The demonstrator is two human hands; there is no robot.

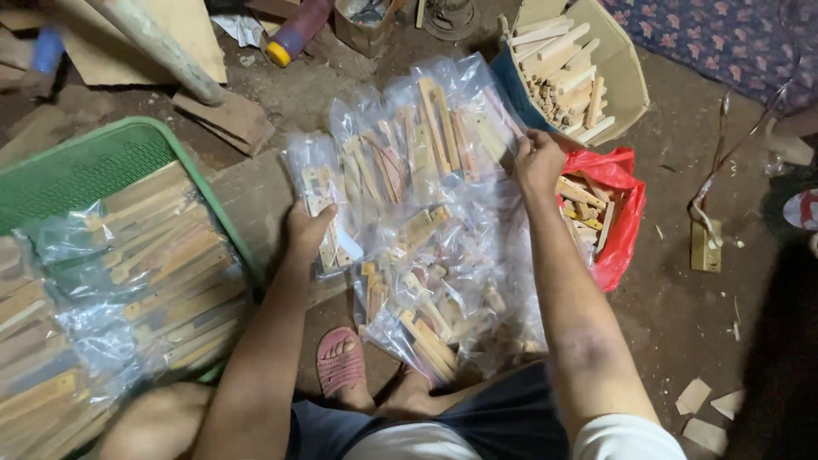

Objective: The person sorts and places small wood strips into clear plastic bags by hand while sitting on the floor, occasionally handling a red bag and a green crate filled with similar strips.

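Note:
A spread of clear plastic bags (426,213) filled with short wooden pieces lies on the dirt floor in front of me. My left hand (305,232) grips the left edge of one bag (322,204) at the pile's left side. My right hand (537,160) pinches the upper right corner of another bag (477,119) near the cardboard box. My foot in a pink sandal (341,362) rests under the pile's near edge.
A green plastic crate (102,162) at the left holds more bagged wooden sticks. A cardboard box (626,77) of wooden sticks stands at the upper right, with a red plastic bag (626,230) of sticks below it. Wood scraps (226,115), a bottle (294,34) and offcuts (703,409) lie around.

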